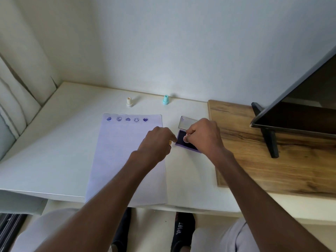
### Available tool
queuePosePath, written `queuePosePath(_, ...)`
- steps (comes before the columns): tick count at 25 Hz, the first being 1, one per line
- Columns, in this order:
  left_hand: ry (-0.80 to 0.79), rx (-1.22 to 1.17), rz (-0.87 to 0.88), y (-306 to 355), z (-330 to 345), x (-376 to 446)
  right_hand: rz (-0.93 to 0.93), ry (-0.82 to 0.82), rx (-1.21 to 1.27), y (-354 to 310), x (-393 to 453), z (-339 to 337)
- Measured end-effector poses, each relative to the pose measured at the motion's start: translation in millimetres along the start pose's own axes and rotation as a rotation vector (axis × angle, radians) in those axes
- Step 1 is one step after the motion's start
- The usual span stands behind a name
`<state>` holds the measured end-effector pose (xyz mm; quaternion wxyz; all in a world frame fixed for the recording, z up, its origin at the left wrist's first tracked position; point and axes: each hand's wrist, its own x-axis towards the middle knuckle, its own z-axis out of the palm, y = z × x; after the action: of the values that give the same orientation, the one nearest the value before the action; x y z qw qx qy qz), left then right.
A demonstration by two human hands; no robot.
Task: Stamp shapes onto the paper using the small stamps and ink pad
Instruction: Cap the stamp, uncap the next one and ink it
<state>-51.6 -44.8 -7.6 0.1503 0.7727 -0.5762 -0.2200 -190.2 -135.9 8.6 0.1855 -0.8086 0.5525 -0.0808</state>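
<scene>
Grip state, right hand (201,135): fingers curled down over the ink pad (187,142), fingertips bunched at its far-left part. Whether they pinch a stamp cannot be told; the hand hides whatever is beneath. Grip state, left hand (156,140): loosely curled, knuckles up, resting over the right edge of the paper (127,157). A small yellow object (170,142) shows at its fingertips, just beside the pad's left edge; its kind cannot be told.

Ink pad: one, dark purple in a lilac tray, on the white bench (54,151) just right of the paper. Its long axis runs from far-left to near-right. Its clear lid (186,121) stands hinged open at the far side.

Paper: one sheet, long axis running away from the person, near edge overhanging the bench front. Along its far edge is a single row of five purple prints (127,119): heart, smiley, heart, smiley, heart, left to right.

Stamps: two stand upright on the bench beyond the paper, well apart from each other. The cream stamp (129,102) is to the left, the teal stamp (165,100) to the right near the wall.

A wooden board (263,151) lies right of the pad, carrying a dark screen (300,106) on a black stand.
</scene>
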Motion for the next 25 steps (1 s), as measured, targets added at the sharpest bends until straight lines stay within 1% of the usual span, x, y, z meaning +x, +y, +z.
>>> queuePosePath(2,0.002,-0.001,-0.004,0.8,0.0,1.5,-0.036,0.030,-0.032,-1.6,-6.4,6.8)
queuePosePath(4,0.010,0.001,-0.015,1.1,-0.4,1.8,-0.001,0.006,0.017,-0.5,-5.9,3.3)
queuePosePath(7,0.010,0.007,-0.023,1.9,-0.9,1.4,0.164,-0.101,0.375,11.8,1.7,-15.8)
queuePosePath(8,0.010,0.008,-0.027,1.4,-0.6,1.0,0.168,-0.101,0.407,13.4,0.3,-16.7)
queuePosePath(9,0.009,0.013,-0.025,1.3,0.0,0.7,0.131,-0.077,0.337,11.7,-2.4,-12.9)
queuePosePath(11,0.015,0.025,-0.016,1.6,1.3,1.5,-0.017,-0.016,-0.004,1.3,-6.1,3.8)
queuePosePath(12,0.015,0.028,-0.013,1.8,1.9,2.1,-0.055,-0.003,-0.112,-5.0,-6.5,7.8)
queuePosePath(13,0.015,0.032,-0.015,2.0,2.2,2.7,-0.052,-0.003,-0.137,-9.1,-4.4,6.5)
queuePosePath(14,0.017,0.036,-0.018,1.9,2.3,2.8,-0.037,-0.024,-0.119,-7.9,1.8,3.5)
queuePosePath(16,0.025,0.034,-0.023,1.1,2.7,3.5,0.056,-0.070,0.044,-1.8,7.9,-6.3)
queuePosePath(17,0.024,0.034,-0.023,1.2,3.2,3.6,0.096,-0.063,0.110,0.6,5.0,-7.5)
queuePosePath(18,0.021,0.038,-0.023,1.1,3.7,3.4,0.098,-0.037,0.102,0.0,0.4,-4.9)
queuePosePath(20,0.015,0.044,-0.022,2.1,4.1,3.0,0.042,0.011,-0.079,-11.3,-7.2,4.1)
queuePosePath(22,0.009,0.054,-0.012,4.2,3.0,2.3,0.028,-0.007,-0.155,-17.2,-8.0,5.7)
queuePosePath(23,0.014,0.056,-0.006,4.6,2.4,1.4,0.043,-0.033,-0.120,-15.8,-6.4,1.5)
queuePosePath(24,0.016,0.059,0.000,4.2,2.2,0.3,0.078,-0.048,-0.023,-11.2,-5.2,-3.8)
queuePosePath(25,0.018,0.058,0.011,3.8,2.0,-0.5,0.132,-0.039,0.132,-4.2,-5.8,-9.0)
